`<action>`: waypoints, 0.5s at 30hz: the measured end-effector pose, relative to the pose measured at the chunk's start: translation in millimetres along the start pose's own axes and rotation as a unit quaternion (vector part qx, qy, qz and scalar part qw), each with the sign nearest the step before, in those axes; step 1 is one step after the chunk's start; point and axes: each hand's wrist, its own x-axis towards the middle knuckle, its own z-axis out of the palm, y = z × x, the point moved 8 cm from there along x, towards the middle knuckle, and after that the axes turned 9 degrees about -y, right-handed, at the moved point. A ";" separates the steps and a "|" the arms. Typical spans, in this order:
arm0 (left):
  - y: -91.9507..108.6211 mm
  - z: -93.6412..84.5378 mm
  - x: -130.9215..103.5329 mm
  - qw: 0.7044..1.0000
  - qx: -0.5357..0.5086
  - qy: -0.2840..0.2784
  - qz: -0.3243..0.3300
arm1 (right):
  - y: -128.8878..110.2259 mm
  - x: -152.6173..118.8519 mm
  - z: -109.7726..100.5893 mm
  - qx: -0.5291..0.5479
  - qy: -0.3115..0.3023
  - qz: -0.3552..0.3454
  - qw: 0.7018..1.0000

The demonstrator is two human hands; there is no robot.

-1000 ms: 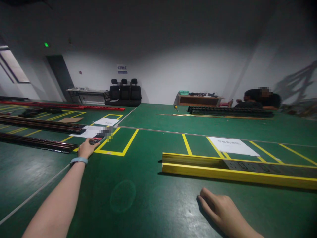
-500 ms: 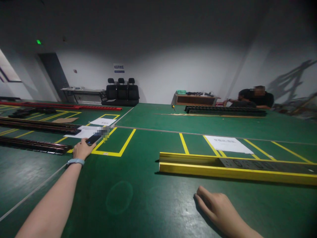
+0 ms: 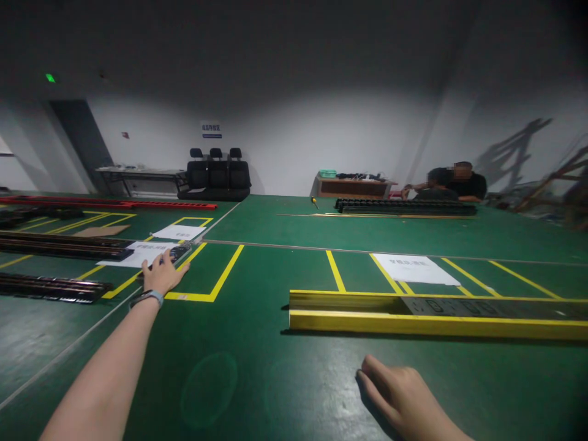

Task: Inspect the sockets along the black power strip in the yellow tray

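My left hand [image 3: 164, 274] reaches forward over the green floor with its fingers spread. Under and just past its fingers lies a dark, flat, phone-like device [image 3: 180, 251], partly covered by the hand, beside a white printed sheet [image 3: 138, 253]. A watch or band [image 3: 147, 297] is on the left wrist. My right hand [image 3: 402, 389] rests low on the floor, its fingers curled in and nothing visible in them. Beyond it lies a long yellow channel-shaped rail [image 3: 413, 323], with a grey plate [image 3: 459, 307] with cut-outs set inside its right part.
Dark metal rails [image 3: 50, 288] lie at the left, with red rails [image 3: 114, 203] farther back. Yellow tape marks the floor around another white sheet [image 3: 413, 269]. Black seats [image 3: 218, 174] stand by the wall. Two people [image 3: 462, 180] are low at the back right near black rails [image 3: 404, 207].
My left hand has gone from gripping the device to spreading its fingers over it, shifting slightly right. The right hand stays curled in place. The view has turned slightly right.
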 end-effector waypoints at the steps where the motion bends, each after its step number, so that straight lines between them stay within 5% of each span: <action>1: -0.3 -1.2 -1.3 1.000 -0.009 0.006 0.002 | -0.1 -0.1 -0.1 0.002 -0.001 0.000 1.000; 8: -14.0 -32.2 -28.4 0.995 -0.017 0.084 -0.045 | 0.2 0.1 -1.9 0.018 -0.012 0.006 1.000; 13: -49.6 -37.8 -48.7 0.987 -0.015 0.057 -0.148 | 0.2 -0.1 -3.0 0.020 -0.028 0.019 0.999; 15: -61.2 -29.9 -52.6 0.983 -0.034 0.001 -0.180 | 0.1 -0.4 -4.0 0.027 -0.026 0.019 0.999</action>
